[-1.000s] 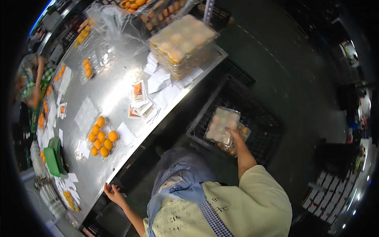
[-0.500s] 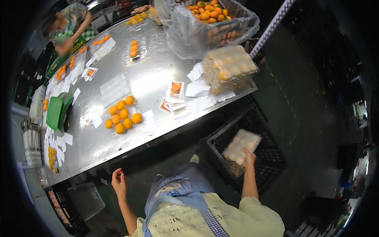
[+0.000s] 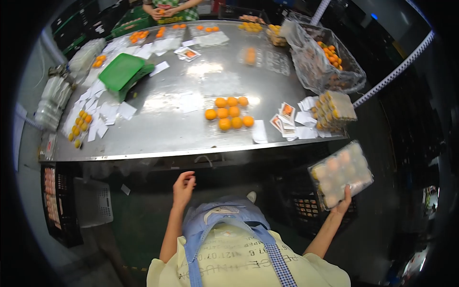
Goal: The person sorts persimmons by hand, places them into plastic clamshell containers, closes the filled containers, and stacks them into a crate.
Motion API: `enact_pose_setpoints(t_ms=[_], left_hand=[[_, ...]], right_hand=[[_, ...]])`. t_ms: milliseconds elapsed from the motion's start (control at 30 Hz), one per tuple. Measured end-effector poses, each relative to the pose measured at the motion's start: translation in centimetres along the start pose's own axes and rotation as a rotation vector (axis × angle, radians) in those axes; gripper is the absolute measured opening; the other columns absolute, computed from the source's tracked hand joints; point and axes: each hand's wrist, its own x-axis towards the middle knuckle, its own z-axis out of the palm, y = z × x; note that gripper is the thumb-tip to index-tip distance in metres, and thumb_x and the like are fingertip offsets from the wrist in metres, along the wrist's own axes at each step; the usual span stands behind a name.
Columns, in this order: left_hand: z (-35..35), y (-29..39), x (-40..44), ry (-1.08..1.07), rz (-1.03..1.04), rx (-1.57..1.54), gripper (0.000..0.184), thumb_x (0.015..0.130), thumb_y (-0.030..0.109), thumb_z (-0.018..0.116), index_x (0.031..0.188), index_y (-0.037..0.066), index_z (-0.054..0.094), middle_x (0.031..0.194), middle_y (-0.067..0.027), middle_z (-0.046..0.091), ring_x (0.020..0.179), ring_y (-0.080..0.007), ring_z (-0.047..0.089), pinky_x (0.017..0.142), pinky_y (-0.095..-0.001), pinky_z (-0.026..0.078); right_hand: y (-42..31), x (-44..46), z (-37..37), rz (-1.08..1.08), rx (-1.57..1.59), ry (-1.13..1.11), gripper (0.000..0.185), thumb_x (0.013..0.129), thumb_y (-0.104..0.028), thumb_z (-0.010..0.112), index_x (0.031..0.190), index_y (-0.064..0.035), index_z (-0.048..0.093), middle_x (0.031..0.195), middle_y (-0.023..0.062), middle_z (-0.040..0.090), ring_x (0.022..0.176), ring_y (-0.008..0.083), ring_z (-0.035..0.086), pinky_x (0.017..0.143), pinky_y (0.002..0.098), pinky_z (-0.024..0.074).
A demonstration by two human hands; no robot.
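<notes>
In my right hand (image 3: 342, 204) is a clear plastic fruit pack (image 3: 340, 175), with rounded fruit showing pale through its lid. My fingers grip its lower edge, thumb on top, and it hangs tilted above the black crate (image 3: 306, 206) beside the table. My left hand (image 3: 183, 186) is in front of the table edge, fingers loosely bent and apart, holding nothing. On the table, nearest that hand, an open clear tray of orange fruit (image 3: 228, 113) lies beside a white paper slip (image 3: 259, 132). A stack of filled packs (image 3: 333, 111) stands at the right corner.
The metal table (image 3: 162, 119) carries a green scoop-like container (image 3: 123, 74), scattered paper slips (image 3: 109, 112) and printed labels (image 3: 286, 113). A plastic-lined crate of fruit (image 3: 330, 57) stands back right. Across the table, a person in a green checked apron (image 3: 179, 15) holds fruit.
My right hand has lifted the fruit pack up and right from the black crate. The view has turned left, so the table now lies straight ahead. My left hand remains free.
</notes>
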Motion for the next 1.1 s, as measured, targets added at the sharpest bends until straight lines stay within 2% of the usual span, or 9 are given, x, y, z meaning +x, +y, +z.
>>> enact_pose_setpoints(t_ms=[167, 267, 367, 467, 567, 667, 767, 900, 1100], left_hand=[[-0.7, 4.4, 1.4, -0.127, 0.039, -0.147, 0.025, 0.090, 0.016, 0.059, 0.113, 0.005, 0.058, 0.092, -0.0047, 0.061, 0.074, -0.0106, 0.061, 0.063, -0.0220, 0.049], [-2.9, 6.3, 3.6, -0.157, 0.078, -0.239, 0.042, 0.095, 0.026, 0.050, 0.133, 0.009, 0.043, 0.117, -0.0118, 0.054, 0.090, -0.0143, 0.058, 0.072, -0.0246, 0.048], [-6.2, 8.0, 5.6, 0.005, 0.009, -0.477, 0.053, 0.098, 0.041, 0.037, 0.143, 0.013, 0.030, 0.133, -0.0143, 0.043, 0.102, -0.0200, 0.054, 0.083, -0.0319, 0.047], [-10.7, 8.3, 7.2, 0.146, 0.015, -0.589, 0.062, 0.096, 0.054, 0.028, 0.145, 0.016, 0.025, 0.137, -0.0144, 0.038, 0.107, -0.0215, 0.048, 0.087, -0.0341, 0.043], [-14.8, 7.1, 8.0, 0.221, -0.002, -0.659, 0.059, 0.097, 0.052, 0.029, 0.136, 0.010, 0.040, 0.128, -0.0111, 0.048, 0.104, -0.0194, 0.051, 0.086, -0.0347, 0.044], [-18.4, 6.2, 9.0, 0.306, -0.011, -0.645, 0.054, 0.097, 0.046, 0.033, 0.132, 0.006, 0.044, 0.112, -0.0091, 0.057, 0.095, -0.0167, 0.058, 0.079, -0.0331, 0.049], [-19.9, 5.2, 10.6, 0.375, -0.055, -0.626, 0.049, 0.098, 0.040, 0.036, 0.130, 0.005, 0.045, 0.105, -0.0083, 0.059, 0.086, -0.0156, 0.061, 0.072, -0.0319, 0.053], [-20.7, 3.8, 12.8, 0.375, -0.086, -0.703, 0.045, 0.099, 0.033, 0.038, 0.132, 0.003, 0.041, 0.106, -0.0113, 0.058, 0.082, -0.0188, 0.063, 0.073, -0.0358, 0.057], [-23.2, 3.0, 16.4, 0.193, -0.183, -0.752, 0.045, 0.099, 0.026, 0.038, 0.139, 0.006, 0.032, 0.108, -0.0161, 0.054, 0.087, -0.0275, 0.064, 0.075, -0.0375, 0.057]], right_hand=[[9.2, -3.7, 13.7, 0.099, -0.252, -0.358, 0.053, 0.074, -0.015, 0.068, 0.119, 0.0060, 0.051, 0.111, 0.0131, 0.059, 0.097, 0.0246, 0.059, 0.087, 0.0348, 0.0472], [14.4, -5.8, 21.7, 0.291, -0.352, -0.708, 0.053, 0.071, -0.021, 0.071, 0.113, 0.0056, 0.054, 0.103, 0.0115, 0.061, 0.089, 0.0210, 0.059, 0.080, 0.0332, 0.0478], [19.6, -7.7, 29.2, 0.504, -0.342, -1.025, 0.054, 0.070, -0.021, 0.073, 0.113, 0.0058, 0.054, 0.102, 0.0112, 0.061, 0.089, 0.0195, 0.060, 0.078, 0.0321, 0.0494], [24.1, -8.9, 35.8, 0.630, -0.491, -1.261, 0.061, 0.066, -0.026, 0.077, 0.113, 0.0046, 0.056, 0.102, 0.0106, 0.062, 0.090, 0.0193, 0.060, 0.081, 0.0326, 0.0489], [27.7, -9.4, 42.3, 0.722, -0.637, -1.453, 0.057, 0.066, -0.026, 0.078, 0.110, 0.0051, 0.059, 0.100, 0.0101, 0.063, 0.088, 0.0177, 0.060, 0.080, 0.0308, 0.0483], [33.1, -8.6, 47.2, 0.711, -0.646, -1.639, 0.056, 0.068, -0.029, 0.078, 0.108, 0.0045, 0.060, 0.097, 0.0086, 0.064, 0.088, 0.0162, 0.060, 0.079, 0.0295, 0.0482], [36.0, -7.8, 52.7, 0.623, -0.859, -1.831, 0.057, 0.071, -0.034, 0.076, 0.111, 0.0026, 0.060, 0.096, 0.0091, 0.064, 0.089, 0.0162, 0.060, 0.078, 0.0292, 0.0481], [39.1, -7.5, 58.5, 0.414, -0.988, -1.895, 0.064, 0.072, -0.049, 0.072, 0.111, 0.0002, 0.061, 0.099, 0.0125, 0.064, 0.091, 0.0187, 0.060, 0.079, 0.0311, 0.0474], [44.1, -6.5, 61.9, 0.219, -1.201, -1.849, 0.068, 0.073, -0.054, 0.067, 0.112, 0.0002, 0.059, 0.109, 0.0168, 0.060, 0.104, 0.0272, 0.055, 0.089, 0.0367, 0.0429]])
